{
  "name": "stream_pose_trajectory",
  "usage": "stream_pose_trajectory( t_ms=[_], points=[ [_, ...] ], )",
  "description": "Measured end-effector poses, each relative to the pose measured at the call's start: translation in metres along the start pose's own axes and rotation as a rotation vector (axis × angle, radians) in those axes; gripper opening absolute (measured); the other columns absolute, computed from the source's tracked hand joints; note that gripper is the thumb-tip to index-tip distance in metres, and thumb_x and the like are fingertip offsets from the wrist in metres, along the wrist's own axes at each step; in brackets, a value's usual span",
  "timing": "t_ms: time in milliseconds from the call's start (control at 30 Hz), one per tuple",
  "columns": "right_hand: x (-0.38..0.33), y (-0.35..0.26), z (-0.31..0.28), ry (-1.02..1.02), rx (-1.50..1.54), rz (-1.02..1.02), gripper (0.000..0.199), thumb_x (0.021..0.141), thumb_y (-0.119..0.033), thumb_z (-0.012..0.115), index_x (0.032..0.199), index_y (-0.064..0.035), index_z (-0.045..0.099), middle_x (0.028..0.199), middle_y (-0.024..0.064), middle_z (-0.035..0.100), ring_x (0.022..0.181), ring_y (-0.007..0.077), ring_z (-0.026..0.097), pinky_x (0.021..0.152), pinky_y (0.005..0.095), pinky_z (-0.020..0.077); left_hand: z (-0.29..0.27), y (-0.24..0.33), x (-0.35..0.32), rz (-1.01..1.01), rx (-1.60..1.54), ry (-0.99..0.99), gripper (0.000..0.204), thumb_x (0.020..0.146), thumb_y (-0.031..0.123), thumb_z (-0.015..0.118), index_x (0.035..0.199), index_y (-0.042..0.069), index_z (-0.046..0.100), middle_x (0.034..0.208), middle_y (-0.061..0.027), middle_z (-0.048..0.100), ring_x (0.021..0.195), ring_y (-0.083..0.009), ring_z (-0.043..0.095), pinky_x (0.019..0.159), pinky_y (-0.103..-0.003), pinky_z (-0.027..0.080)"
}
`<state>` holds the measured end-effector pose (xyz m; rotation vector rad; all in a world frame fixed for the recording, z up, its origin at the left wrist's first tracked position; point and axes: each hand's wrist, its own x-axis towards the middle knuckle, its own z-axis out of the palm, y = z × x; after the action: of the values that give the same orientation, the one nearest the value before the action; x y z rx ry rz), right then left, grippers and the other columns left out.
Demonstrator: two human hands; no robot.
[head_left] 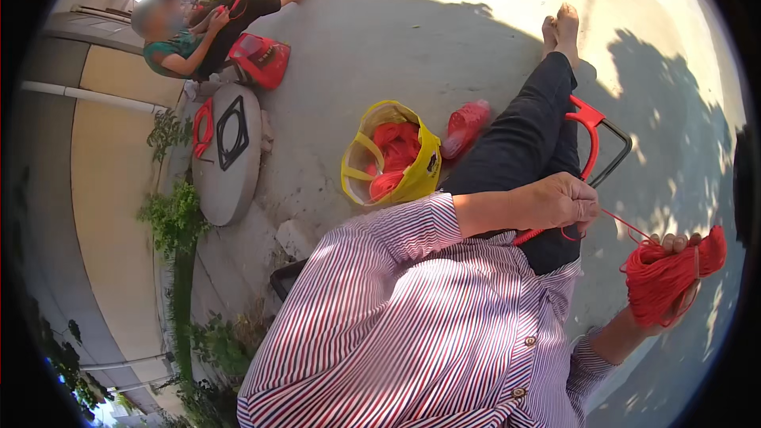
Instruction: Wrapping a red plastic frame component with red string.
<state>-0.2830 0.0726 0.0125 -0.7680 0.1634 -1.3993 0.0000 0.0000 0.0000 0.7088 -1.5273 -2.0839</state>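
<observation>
Two hands worked red cord over the person's lap. The right hand (674,273), low at the right, was wrapped about a thick hank (666,277) of cord, fingers curled over its top and holding it fast. The left hand (563,202), nearer the middle, was closed in a loose fist with the fingertips pinched on a single strand (622,224) that ran taut from it to the hank. Just beyond that hand a red and black frame (590,123) lay against the outstretched dark trouser leg (527,143), the bare feet far off on the concrete floor (380,47). Left of the leg stood a yellow bag (424,166) filled with red material, and a red bundle (466,123) lay just beside it. At the far left another person (190,40) sat on the floor with a red bag (261,59) close by, near a round slab (230,182) carrying a red loop and a black frame.
</observation>
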Motion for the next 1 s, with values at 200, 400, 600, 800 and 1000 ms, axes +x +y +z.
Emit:
stream_pose_trajectory(
  t_ms=[200, 400, 600, 800, 1000],
  points=[
    [0.002, -0.019, -0.007, 0.322, -0.028, -0.355, 0.049, 0.097, -0.017, 0.05, 0.143, -0.0044, 0.037, 0.122, 0.019, 0.052, 0.117, 0.0309, 0.051, 0.102, 0.054, 0.0412, 0.017, -0.008, 0.007, 0.043, -0.112, -0.03, 0.032, 0.099, 0.023, 0.055, 0.076, 0.002, 0.059, 0.065, 0.0025, 0.05, 0.055, -0.0042, 0.038, 0.05, -0.022, 0.03],
    [-0.01, -0.05, -0.099, 0.797, 0.036, -0.764, 0.033, 0.094, -0.02, 0.055, 0.122, -0.004, 0.055, 0.109, 0.0172, 0.063, 0.102, 0.0337, 0.061, 0.092, 0.0545, 0.0486, -0.033, -0.016, -0.014, 0.099, -0.601, 0.153, 0.027, 0.099, 0.023, 0.055, 0.077, 0.007, 0.048, 0.064, 0.0009, 0.043, 0.046, -0.0064, 0.025, 0.042, -0.023, 0.022],
    [-0.001, 0.035, -0.075, 0.598, -1.027, 0.141, 0.039, 0.087, -0.008, 0.068, 0.124, -0.0038, 0.058, 0.113, 0.0084, 0.066, 0.102, 0.0189, 0.063, 0.087, 0.0298, 0.0495, -0.043, -0.025, 0.017, -0.109, -0.415, 0.411, 0.019, 0.1, 0.021, 0.053, 0.089, 0.006, 0.057, 0.072, -0.0013, 0.056, 0.042, -0.005, 0.032, 0.04, -0.019, 0.026],
    [0.015, 0.115, -0.073, 0.153, -1.979, 0.343, 0.032, 0.079, -0.008, 0.069, 0.11, -0.0132, 0.069, 0.103, 0.0105, 0.063, 0.098, 0.0311, 0.061, 0.084, 0.0391, 0.05, -0.06, -0.049, 0.036, -0.264, -0.278, 0.528, 0.017, 0.1, 0.019, 0.052, 0.093, 0.004, 0.06, 0.068, -0.0008, 0.056, 0.042, -0.0042, 0.034, 0.039, -0.019, 0.026],
    [0.044, 0.137, -0.066, 0.217, -1.943, 0.415, 0.03, 0.076, -0.018, 0.072, 0.104, -0.0077, 0.065, 0.099, 0.0107, 0.064, 0.102, 0.0297, 0.061, 0.088, 0.0426, 0.048, -0.052, -0.074, 0.059, -0.294, 0.367, 0.626, 0.021, 0.099, 0.023, 0.052, 0.101, 0.003, 0.059, 0.061, -0.0018, 0.054, 0.043, -0.0058, 0.04, 0.039, -0.022, 0.029]
  ],
)
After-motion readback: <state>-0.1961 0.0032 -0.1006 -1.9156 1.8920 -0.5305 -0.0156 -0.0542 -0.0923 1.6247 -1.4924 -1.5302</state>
